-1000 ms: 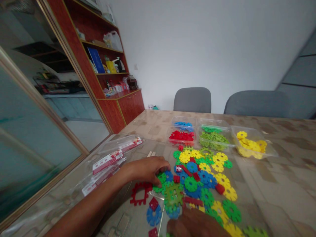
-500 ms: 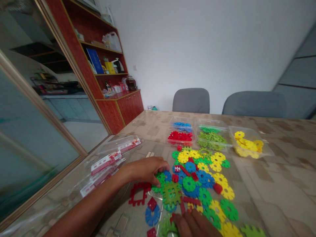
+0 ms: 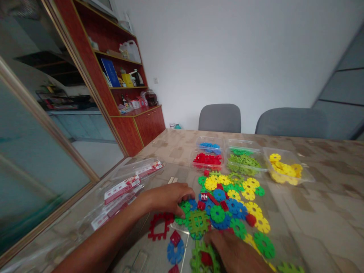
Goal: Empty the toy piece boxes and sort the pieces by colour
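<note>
My left hand curls its fingers and thumb around the near edge of a green notched disc, with a blue disc beside it under the fingertips. A light green lattice square lies just right of the thumb. My right hand is low in the view, fingers bent together at the upper right edge of a light green square frame. A red piece shows inside that frame. The right fingertips are partly hidden. Left of them lie a red square frame and a blue disc.
Loose yellow discs and other pieces spread to the right. Behind stand clear tubs of red pieces, green pieces and yellow discs. Clear plastic packaging lies left. Two grey chairs stand beyond the table.
My right hand has moved up and slightly right, and more of the light green frame with the red piece inside shows. My left hand has stayed nearly in place.
</note>
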### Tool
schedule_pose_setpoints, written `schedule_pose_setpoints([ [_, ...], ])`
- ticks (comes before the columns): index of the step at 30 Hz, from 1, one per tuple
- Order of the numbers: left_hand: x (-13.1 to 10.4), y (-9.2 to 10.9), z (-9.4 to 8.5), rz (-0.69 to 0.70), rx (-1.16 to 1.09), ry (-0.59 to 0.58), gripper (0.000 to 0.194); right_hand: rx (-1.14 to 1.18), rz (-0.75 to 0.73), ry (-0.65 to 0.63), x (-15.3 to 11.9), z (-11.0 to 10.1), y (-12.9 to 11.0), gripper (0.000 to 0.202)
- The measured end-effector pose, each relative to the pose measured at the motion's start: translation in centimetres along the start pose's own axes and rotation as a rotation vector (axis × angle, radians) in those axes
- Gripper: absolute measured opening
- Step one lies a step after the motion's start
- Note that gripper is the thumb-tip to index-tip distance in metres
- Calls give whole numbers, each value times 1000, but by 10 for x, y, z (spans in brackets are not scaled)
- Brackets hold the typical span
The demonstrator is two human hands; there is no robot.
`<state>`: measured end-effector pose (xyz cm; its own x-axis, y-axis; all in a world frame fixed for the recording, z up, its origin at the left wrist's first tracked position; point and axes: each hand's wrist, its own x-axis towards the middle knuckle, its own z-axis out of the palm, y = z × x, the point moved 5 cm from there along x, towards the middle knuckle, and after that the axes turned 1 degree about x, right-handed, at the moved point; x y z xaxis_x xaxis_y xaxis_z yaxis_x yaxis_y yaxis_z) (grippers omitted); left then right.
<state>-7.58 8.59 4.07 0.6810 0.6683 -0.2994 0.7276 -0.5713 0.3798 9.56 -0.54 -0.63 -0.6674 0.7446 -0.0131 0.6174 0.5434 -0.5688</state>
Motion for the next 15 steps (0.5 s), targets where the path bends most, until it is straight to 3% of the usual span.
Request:
schedule_pose_setpoints([
  [3, 0, 0, -1, -4, -11, 1, 53, 356, 109, -120, 0, -27, 11, 35],
  [7, -1, 2, -2, -7, -15, 0, 50, 801, 117, -269, 1, -63, 24, 48],
  [10, 0, 1, -2, -19, -17, -11, 49, 841, 169, -305, -1, -77, 42, 53],
  [15, 0, -3, 1, -28, -29, -13, 50, 692, 130, -135, 3, -102, 56, 54],
])
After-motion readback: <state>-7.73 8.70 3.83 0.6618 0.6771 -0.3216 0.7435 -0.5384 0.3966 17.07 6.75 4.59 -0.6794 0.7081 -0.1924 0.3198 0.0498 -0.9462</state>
